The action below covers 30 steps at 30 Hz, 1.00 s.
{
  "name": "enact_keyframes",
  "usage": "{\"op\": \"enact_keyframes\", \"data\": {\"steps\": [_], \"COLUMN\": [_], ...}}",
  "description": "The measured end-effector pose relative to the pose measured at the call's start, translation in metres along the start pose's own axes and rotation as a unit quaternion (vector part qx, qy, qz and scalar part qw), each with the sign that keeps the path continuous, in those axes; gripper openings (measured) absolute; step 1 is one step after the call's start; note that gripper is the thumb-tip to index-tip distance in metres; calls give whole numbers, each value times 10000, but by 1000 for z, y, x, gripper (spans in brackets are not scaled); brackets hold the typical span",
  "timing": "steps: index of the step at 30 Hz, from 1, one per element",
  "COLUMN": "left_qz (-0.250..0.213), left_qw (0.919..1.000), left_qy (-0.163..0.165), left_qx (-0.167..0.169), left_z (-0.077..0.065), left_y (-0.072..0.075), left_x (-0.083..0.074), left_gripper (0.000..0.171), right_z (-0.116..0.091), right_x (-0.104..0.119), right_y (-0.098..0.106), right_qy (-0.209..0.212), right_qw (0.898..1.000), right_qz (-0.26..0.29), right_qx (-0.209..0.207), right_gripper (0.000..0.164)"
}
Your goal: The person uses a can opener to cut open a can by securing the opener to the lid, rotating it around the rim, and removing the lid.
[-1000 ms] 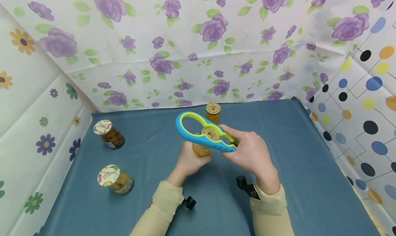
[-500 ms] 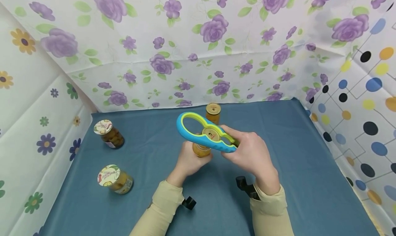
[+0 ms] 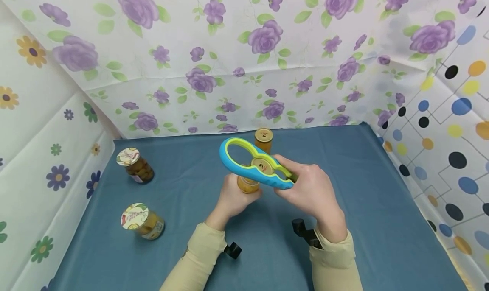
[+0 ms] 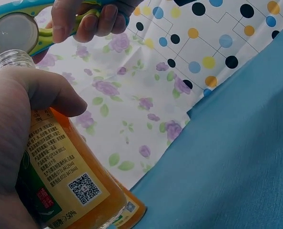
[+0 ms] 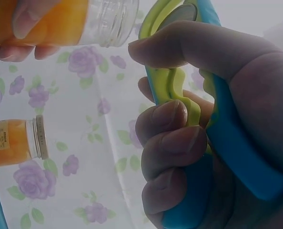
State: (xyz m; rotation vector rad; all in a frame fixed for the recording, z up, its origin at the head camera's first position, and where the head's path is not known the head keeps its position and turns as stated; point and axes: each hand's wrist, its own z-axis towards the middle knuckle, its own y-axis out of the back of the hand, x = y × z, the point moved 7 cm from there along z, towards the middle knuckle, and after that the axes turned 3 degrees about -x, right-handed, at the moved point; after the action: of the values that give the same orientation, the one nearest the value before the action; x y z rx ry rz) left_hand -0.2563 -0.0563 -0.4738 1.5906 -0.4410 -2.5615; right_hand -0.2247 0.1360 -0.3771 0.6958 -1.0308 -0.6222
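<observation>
My left hand (image 3: pixel 234 197) grips a glass jar (image 4: pixel 79 176) of orange contents, its label facing the left wrist camera. The threaded neck (image 5: pixel 113 21) of that jar is bare. In my right hand (image 3: pixel 311 187) is a blue and lime-green jar opener (image 3: pixel 244 171), the fingers wrapped round both of its handles. A gold lid (image 3: pixel 262 166) sits clamped in the opener's smaller opening, its pale underside showing in the left wrist view. The lid is apart from the neck, just above and to its right in the head view.
A lidded jar (image 3: pixel 263 141) of orange contents stands behind the hands near the table's back edge. Two more lidded jars, one dark (image 3: pixel 139 171) and one yellowish-green (image 3: pixel 150 226), stand on the left. Patterned cloth walls (image 3: pixel 214 83) enclose the blue table.
The jar opener with the lid in it has shifted very slightly right in the head view. The left hand and its jar stay almost still.
</observation>
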Motion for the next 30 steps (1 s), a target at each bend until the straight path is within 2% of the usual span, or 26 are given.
{"op": "enact_keyframes", "data": {"steps": [7,10,12,15,17,23,25,30], "left_qz": [230,359,428,508,563,685,614,452], "left_qw": [9993,9977,9945,9844,9757,9517,9453,9363], "left_qy": [231,358,595,1101,1327,1555,1634,1754], "left_qx": [-193,-458,-748,-1273,-1651,-2558,-2757,-3009], "left_z": [4,7,8,10,13,26,28,32], "left_y": [7,17,26,43,55,92,102,122], "left_x": [10,19,27,42,51,71,75,86], "left_gripper": [45,44,46,51,53,51,52,56], "right_z": [-1,-1,-1,-1,-1,-1,-1,-3], "right_x": [-3,-5,-6,-8,-9,-10,-10,-7], "right_y": [4,5,6,7,9,14,14,14], "right_qy": [-80,-114,-127,-164,-188,-178,-151,-63], "right_qw": [9999,9999,9999,9998,9997,9997,9996,9993], "right_qz": [39,57,74,88,100,119,180,301], "right_qx": [-71,-67,-58,-55,-78,-127,-156,-190], "right_gripper": [68,68,68,67,66,66,66,66]}}
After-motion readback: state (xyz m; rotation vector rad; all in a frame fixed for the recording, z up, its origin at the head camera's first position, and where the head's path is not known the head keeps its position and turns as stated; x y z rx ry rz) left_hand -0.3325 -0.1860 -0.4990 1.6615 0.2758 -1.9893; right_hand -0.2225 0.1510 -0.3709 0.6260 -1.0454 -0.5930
